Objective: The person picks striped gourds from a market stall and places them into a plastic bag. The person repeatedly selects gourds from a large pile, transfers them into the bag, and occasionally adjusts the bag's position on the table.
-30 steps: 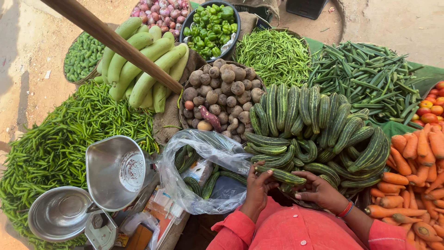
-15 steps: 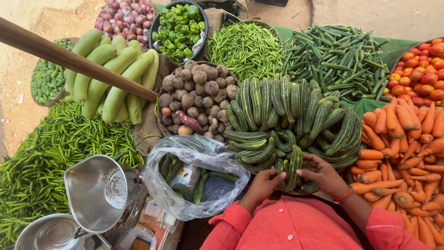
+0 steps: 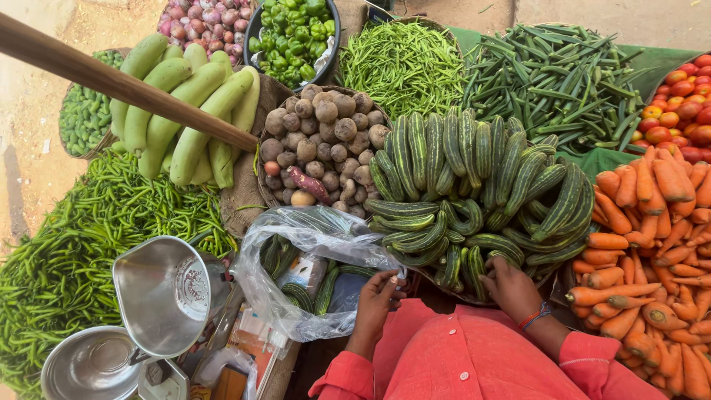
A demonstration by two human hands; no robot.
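My left hand point(image 3: 376, 298) pinches the rim of a clear plastic bag point(image 3: 311, 274) that lies open with several striped cucumbers inside. To the right, my right hand point(image 3: 509, 287) reaches into the near edge of a big heap of striped green cucumbers point(image 3: 474, 185), with its fingers curled over one cucumber point(image 3: 478, 268). Red sleeves cover both forearms, and a thread band sits on the right wrist.
Around the heap lie carrots point(image 3: 652, 252), tomatoes point(image 3: 681, 104), okra point(image 3: 563, 74), green beans point(image 3: 404, 63), a basket of potatoes point(image 3: 322, 141), bottle gourds point(image 3: 185, 104) and green chillies point(image 3: 67, 252). Steel scale pans point(image 3: 167, 292) stand at the lower left. A wooden pole point(image 3: 111, 81) crosses the upper left.
The view has slid a little across the stall. My left hand stays at the bag's rim. My right hand has settled lower on the front cucumbers.
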